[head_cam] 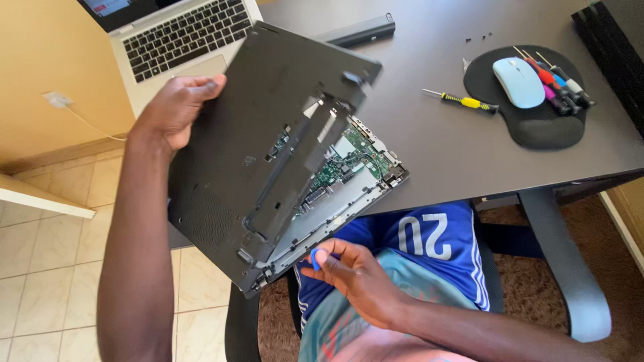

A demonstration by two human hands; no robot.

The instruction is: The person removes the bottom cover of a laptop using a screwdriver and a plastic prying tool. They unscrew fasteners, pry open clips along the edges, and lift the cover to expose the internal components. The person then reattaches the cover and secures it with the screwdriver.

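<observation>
We are seeing the lifted bottom cover [261, 141] hiding most of the opened laptop's circuit board [345, 164]. The silver laptop [178, 33] in the upper left is getting cut off by the top edge, its screen mostly lost. The black object [614, 47] at upper right is running off frame. The tiny screws [479, 37] near the top are looking too small to tell apart.

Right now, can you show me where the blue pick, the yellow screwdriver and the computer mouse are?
blue plastic pick [314, 259], head view, on its rounded end above the right hand's fingertips.
yellow-handled screwdriver [464, 101], head view, middle of its yellow handle.
pale blue computer mouse [518, 81], head view, middle of its top shell.
</observation>
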